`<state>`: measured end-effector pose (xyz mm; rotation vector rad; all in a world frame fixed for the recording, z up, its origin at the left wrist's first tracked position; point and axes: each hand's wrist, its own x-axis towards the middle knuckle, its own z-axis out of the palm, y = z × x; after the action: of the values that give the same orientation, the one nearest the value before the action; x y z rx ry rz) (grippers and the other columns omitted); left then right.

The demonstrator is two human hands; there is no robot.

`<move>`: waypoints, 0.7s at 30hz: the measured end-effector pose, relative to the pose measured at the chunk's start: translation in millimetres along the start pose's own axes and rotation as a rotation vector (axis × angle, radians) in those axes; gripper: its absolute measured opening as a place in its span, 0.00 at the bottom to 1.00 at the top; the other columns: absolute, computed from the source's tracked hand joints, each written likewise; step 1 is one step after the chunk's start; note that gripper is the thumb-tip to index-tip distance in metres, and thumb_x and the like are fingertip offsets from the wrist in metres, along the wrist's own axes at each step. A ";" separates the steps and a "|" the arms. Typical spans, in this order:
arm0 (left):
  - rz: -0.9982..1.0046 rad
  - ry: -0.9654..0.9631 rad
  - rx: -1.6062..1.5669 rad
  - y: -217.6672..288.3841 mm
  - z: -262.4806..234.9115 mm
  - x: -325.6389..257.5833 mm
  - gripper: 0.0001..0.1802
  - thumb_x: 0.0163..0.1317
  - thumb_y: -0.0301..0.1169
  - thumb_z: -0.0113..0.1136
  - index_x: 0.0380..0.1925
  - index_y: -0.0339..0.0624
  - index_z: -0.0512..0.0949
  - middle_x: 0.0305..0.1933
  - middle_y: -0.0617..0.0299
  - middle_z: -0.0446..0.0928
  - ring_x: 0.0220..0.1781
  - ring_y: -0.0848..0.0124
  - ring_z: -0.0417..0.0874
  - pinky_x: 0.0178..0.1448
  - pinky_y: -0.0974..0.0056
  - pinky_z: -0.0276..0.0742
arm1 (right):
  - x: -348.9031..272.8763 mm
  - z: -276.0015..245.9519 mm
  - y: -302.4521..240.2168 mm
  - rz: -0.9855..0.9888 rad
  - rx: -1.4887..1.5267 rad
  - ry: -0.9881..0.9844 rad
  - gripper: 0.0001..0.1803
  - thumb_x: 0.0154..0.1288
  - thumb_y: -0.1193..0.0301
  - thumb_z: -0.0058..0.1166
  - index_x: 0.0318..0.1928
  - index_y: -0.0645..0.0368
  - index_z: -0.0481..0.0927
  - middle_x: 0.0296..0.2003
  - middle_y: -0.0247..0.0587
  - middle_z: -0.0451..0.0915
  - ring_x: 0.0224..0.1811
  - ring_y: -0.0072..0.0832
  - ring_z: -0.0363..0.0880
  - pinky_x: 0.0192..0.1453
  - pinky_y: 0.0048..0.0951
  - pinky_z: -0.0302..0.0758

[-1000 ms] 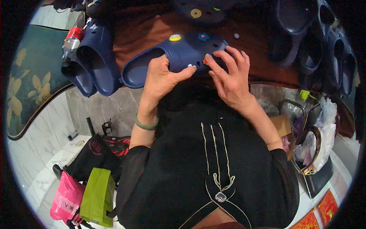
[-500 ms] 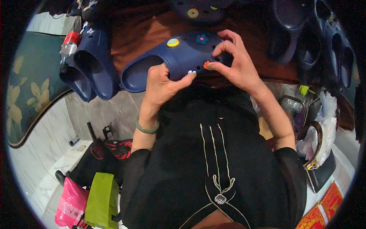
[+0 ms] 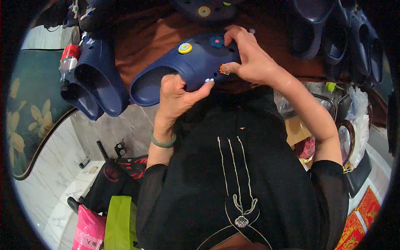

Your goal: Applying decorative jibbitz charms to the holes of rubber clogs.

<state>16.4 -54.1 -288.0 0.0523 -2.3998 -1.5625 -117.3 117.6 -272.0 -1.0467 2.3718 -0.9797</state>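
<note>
A dark blue clog [image 3: 158, 66] lies sideways over the front of the brown-covered table. My left hand [image 3: 177, 93] grips it, fingers hidden inside the foot opening and thumb along the near side, beside a small white charm [image 3: 209, 80]. My right hand [image 3: 252, 58] is around the toe. Its thumb presses on an orange shoe charm [image 3: 223, 69] at the clog's side, and its fingers curl over the top. A yellow round charm with a flower [image 3: 185, 48] and a blue flower charm [image 3: 216, 41] sit on the upper.
A pair of blue clogs [image 3: 102, 77] and a red-labelled bottle [image 3: 69, 60] stand at the left. Another charmed clog [image 3: 204, 11] lies behind, and several clogs [image 3: 312, 37] are at the right. Pink [image 3: 89, 229] and green [image 3: 118, 223] bags are low at left.
My right hand has shifted left around the toe, its thumb still on the orange charm. The right elbow has swung outward. My left hand keeps its grip.
</note>
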 end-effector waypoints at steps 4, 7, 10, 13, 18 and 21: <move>0.029 0.024 0.025 -2.2 1.9 -2.1 0.12 0.44 0.27 0.73 0.29 0.35 0.83 0.29 0.62 0.84 0.30 0.75 0.84 0.38 0.70 0.78 | -4.0 9.0 -1.6 -0.050 -0.022 0.085 0.30 0.45 0.71 0.70 0.47 0.60 0.68 0.50 0.53 0.68 0.56 0.52 0.63 0.60 0.44 0.64; 0.003 0.049 0.066 1.5 3.2 -1.8 0.12 0.46 0.27 0.72 0.30 0.34 0.82 0.29 0.60 0.84 0.30 0.73 0.85 0.37 0.70 0.78 | -9.1 11.3 -4.6 -0.050 -0.027 0.144 0.29 0.45 0.71 0.69 0.47 0.60 0.68 0.51 0.53 0.67 0.57 0.53 0.63 0.61 0.45 0.63; -0.127 0.060 -0.008 9.8 1.8 -0.2 0.12 0.47 0.28 0.71 0.32 0.34 0.82 0.30 0.59 0.84 0.30 0.73 0.85 0.38 0.70 0.78 | -15.1 5.7 -4.1 -0.001 0.079 0.137 0.24 0.52 0.70 0.65 0.47 0.59 0.68 0.64 0.51 0.62 0.68 0.48 0.59 0.69 0.40 0.57; -0.243 0.055 -0.092 14.1 0.1 -0.2 0.13 0.47 0.28 0.71 0.34 0.33 0.82 0.33 0.61 0.85 0.33 0.75 0.84 0.41 0.70 0.78 | -17.1 -8.6 18.3 -0.030 0.266 0.148 0.20 0.58 0.69 0.61 0.51 0.59 0.74 0.60 0.49 0.68 0.63 0.37 0.68 0.64 0.34 0.65; -0.321 0.053 -0.156 14.2 1.3 4.2 0.14 0.48 0.27 0.71 0.35 0.32 0.82 0.35 0.61 0.84 0.35 0.77 0.83 0.44 0.71 0.77 | -3.9 -18.6 79.4 -0.145 -0.201 0.516 0.13 0.62 0.68 0.57 0.46 0.58 0.79 0.44 0.47 0.77 0.48 0.45 0.76 0.52 0.38 0.74; -0.327 0.011 -0.121 16.4 -1.8 12.9 0.14 0.48 0.26 0.70 0.36 0.32 0.82 0.34 0.62 0.84 0.35 0.78 0.82 0.44 0.71 0.77 | 2.4 -12.9 101.1 -0.132 -0.292 0.494 0.13 0.62 0.69 0.57 0.47 0.56 0.80 0.43 0.46 0.77 0.47 0.45 0.76 0.50 0.38 0.74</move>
<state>6.4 -51.2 -269.8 0.4473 -2.3730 -1.8362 -176.4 170.4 -336.1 -1.1861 2.9507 -1.0567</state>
